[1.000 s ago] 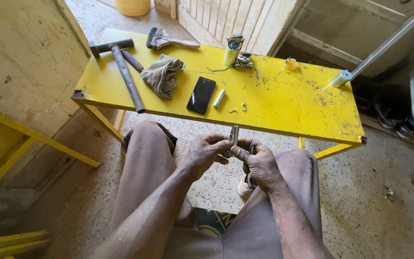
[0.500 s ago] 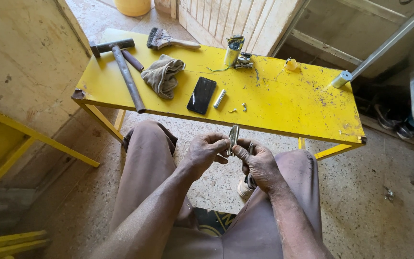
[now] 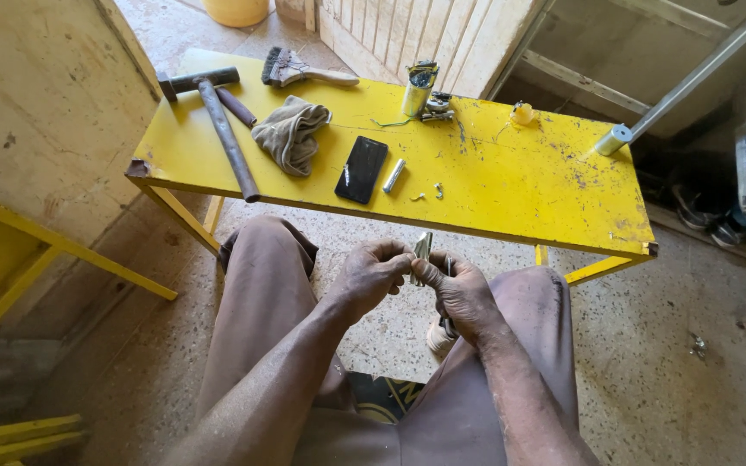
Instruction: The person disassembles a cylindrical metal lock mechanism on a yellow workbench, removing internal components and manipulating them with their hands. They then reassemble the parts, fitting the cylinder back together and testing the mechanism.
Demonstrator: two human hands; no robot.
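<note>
Left hand (image 3: 371,274) and right hand (image 3: 459,289) meet over the lap, below the yellow table (image 3: 511,185) edge. Both sets of fingers are curled tight, pinching a small metal piece (image 3: 423,248) between them; only its upper end shows, the rest is hidden in the grip. A dark tool (image 3: 448,326) hangs under the right palm, mostly covered. On the table: hammer (image 3: 222,121), rag (image 3: 290,131), phone (image 3: 362,168), brush (image 3: 304,71).
</note>
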